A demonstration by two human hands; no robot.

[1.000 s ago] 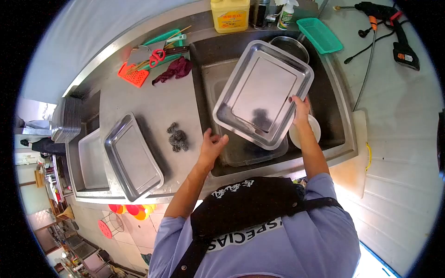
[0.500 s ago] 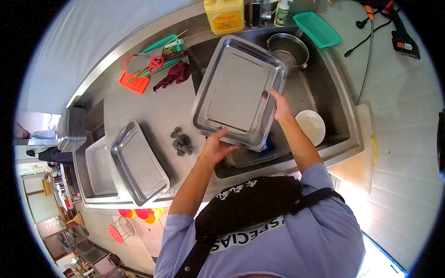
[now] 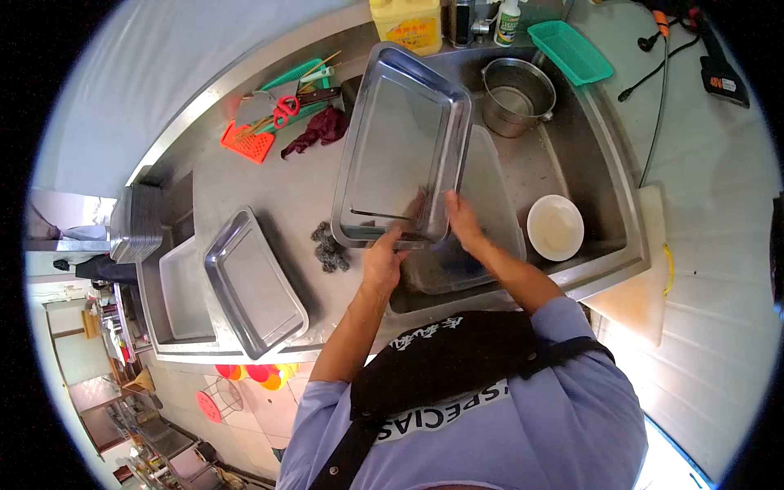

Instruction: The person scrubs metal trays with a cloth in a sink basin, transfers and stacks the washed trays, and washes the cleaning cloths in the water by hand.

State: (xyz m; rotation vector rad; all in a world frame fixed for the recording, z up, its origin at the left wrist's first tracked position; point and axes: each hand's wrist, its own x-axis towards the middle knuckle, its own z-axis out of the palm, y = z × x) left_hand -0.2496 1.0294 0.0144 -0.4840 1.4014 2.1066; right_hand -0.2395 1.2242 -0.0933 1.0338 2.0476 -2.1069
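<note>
A shiny rectangular metal tray (image 3: 398,143) is tilted up between my hands, over the left edge of the sink basin. My left hand (image 3: 384,260) grips its near edge, fingers closed on the rim. Lower on its right side, my right hand (image 3: 462,220) is closed on the edge. Just left of my left hand lies a steel wool scourer (image 3: 330,249) on the metal counter. A second metal tray (image 3: 257,286) rests farther left, propped over the edge of the left basin.
The sink basin (image 3: 600,192) holds a metal pot (image 3: 516,98), a white bowl (image 3: 555,228) and a translucent tub (image 3: 490,175). Scissors (image 3: 286,108), a maroon cloth (image 3: 320,132) and an orange basket (image 3: 247,144) lie at the back left. A green basket (image 3: 572,53) sits back right.
The held tray has moved left and tilted up more steeply, uncovering more of the pot and the tub. Both hands have kept hold, the right one now lower and nearer the left.
</note>
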